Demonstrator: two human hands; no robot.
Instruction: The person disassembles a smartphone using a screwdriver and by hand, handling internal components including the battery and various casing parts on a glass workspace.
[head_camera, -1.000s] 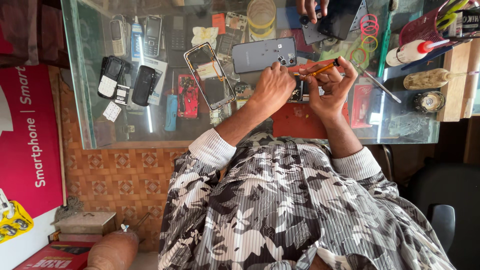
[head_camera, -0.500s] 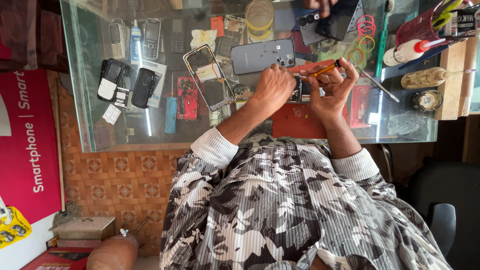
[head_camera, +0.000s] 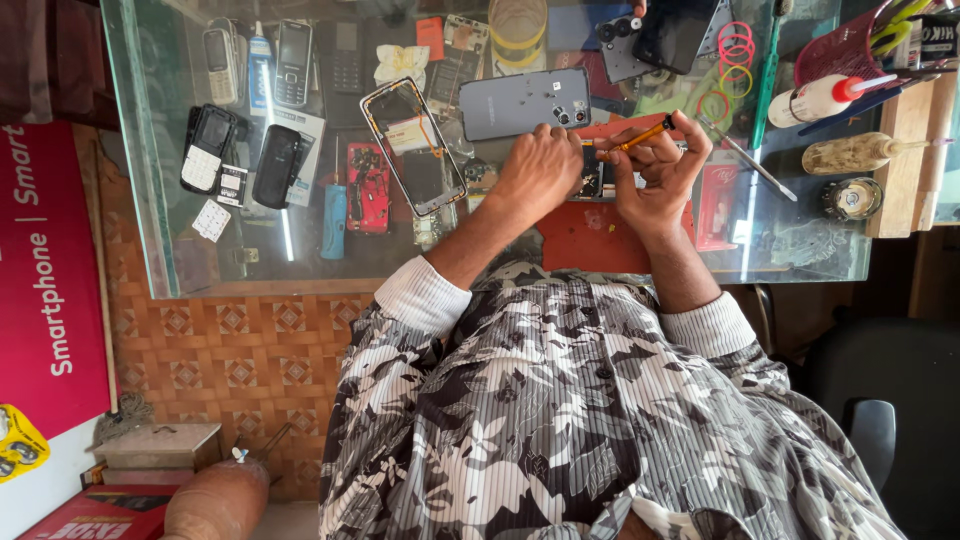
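Note:
My left hand (head_camera: 540, 165) rests fingers-down on a small opened device (head_camera: 590, 178) lying on the glass table (head_camera: 200, 270), and covers most of it. My right hand (head_camera: 660, 175) grips a thin orange screwdriver (head_camera: 640, 135), its tip pointing left at the device between my hands. Just beyond my left hand lies a grey phone back cover (head_camera: 520, 102). To the left of it is an empty phone frame (head_camera: 413, 145). A red mat (head_camera: 590, 235) lies under my wrists.
Old keypad phones (head_camera: 215, 60) and black phone cases (head_camera: 280, 165) lie at the table's left. Coloured rubber bands (head_camera: 735, 50), a white bottle (head_camera: 825, 98) and a red basket (head_camera: 850, 45) are at the right. Another person's hand holds a dark phone (head_camera: 675, 30) at the far edge.
Both hands stay on the device with the screwdriver in the same spot. Only the view has shifted slightly.

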